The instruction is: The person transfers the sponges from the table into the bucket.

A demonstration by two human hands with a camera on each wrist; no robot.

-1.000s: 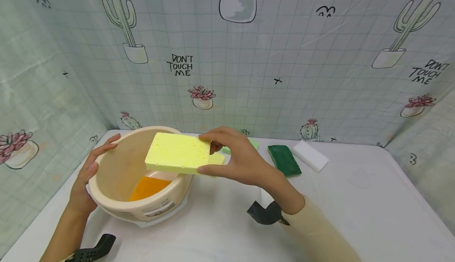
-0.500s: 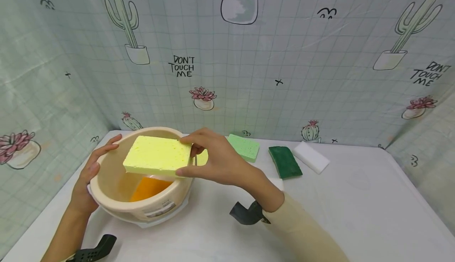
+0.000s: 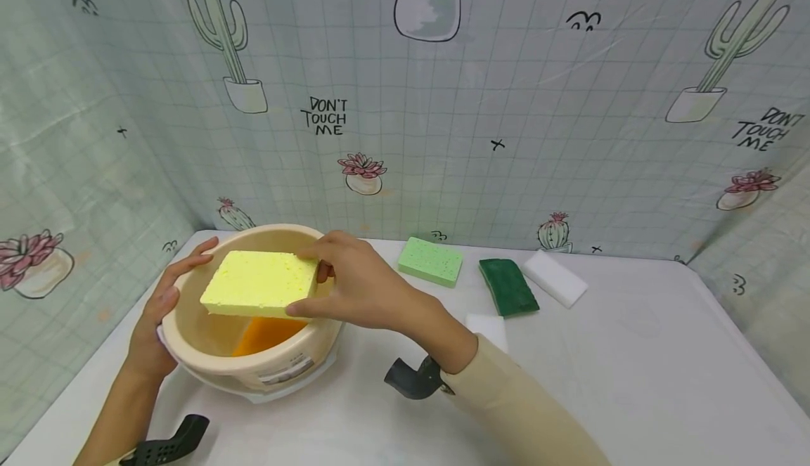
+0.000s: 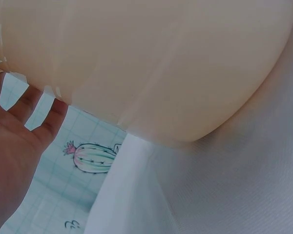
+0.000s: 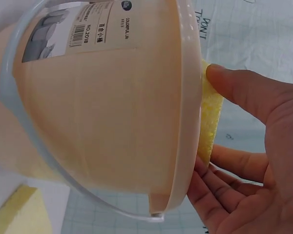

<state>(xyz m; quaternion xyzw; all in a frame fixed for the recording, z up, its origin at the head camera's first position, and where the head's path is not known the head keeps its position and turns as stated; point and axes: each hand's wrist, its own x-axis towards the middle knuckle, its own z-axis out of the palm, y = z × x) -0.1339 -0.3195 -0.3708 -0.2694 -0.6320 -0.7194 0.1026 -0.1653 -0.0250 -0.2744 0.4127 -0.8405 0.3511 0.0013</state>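
A cream plastic bucket [image 3: 190, 346] with a label and a pale handle stands at the table's left. At its left side, my left hand [image 3: 150, 318] grips the rim, its fingers reaching the edge in the left wrist view. My right hand [image 3: 363, 280] pinches a yellow sponge [image 3: 256, 282] by its right end, thumb on the near side and fingers on the far side. This sponge is over the bucket's mouth, roughly level. Below it, an orange flat piece [image 3: 266, 336] lies inside the bucket, partly covered from view.
To the right lie a light green sponge [image 3: 432, 262], a dark green scouring pad [image 3: 508, 287], a white block [image 3: 554, 278] and another white piece [image 3: 487, 329], partly behind the right arm. Another yellow sponge [image 5: 22, 214] shows low in the right wrist view. A patterned curtain [image 3: 443, 136] closes the back.
My right hand has carried the yellow sponge leftward and slightly down, from the bucket's right rim to over its mouth. The light green sponge has come into fuller view. My left hand stays put.
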